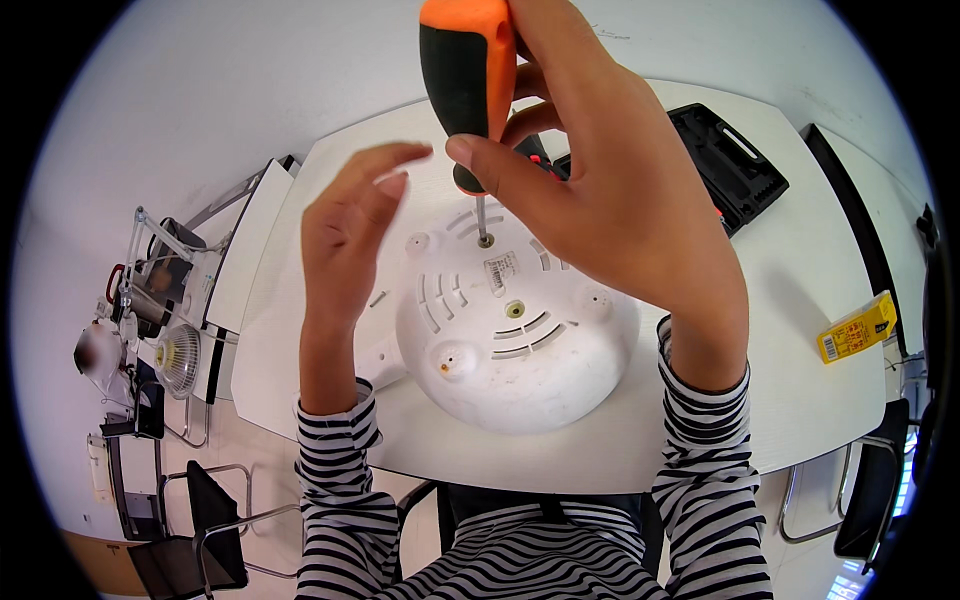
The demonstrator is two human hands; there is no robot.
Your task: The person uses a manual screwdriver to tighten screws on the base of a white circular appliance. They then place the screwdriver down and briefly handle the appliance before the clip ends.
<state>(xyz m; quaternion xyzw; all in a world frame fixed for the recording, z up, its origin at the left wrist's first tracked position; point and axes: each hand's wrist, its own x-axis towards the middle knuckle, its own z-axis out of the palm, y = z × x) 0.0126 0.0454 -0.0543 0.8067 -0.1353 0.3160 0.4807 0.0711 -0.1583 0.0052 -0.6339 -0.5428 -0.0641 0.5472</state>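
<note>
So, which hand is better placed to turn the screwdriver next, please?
Probably the right hand: it grips the screwdriver, which stands in a recess of the white round housing. The left hand is nearby, partly curled, apparently holding nothing.

bright light | soft shadow on table (790, 400) | left fingers (385, 158) slightly blurred | edges bowed

On the screwdriver handle (460, 90), smooth orange plastic beside matt black; on the shank (481, 218), metal. Across the round housing (480, 327), smooth, faintly glossy plastic. On the desk (775, 370), smooth laminate. At far right, a matt black plastic case (762, 178); nearer, a card carton (857, 328). On the sleeves (706, 440), cloth.
</note>
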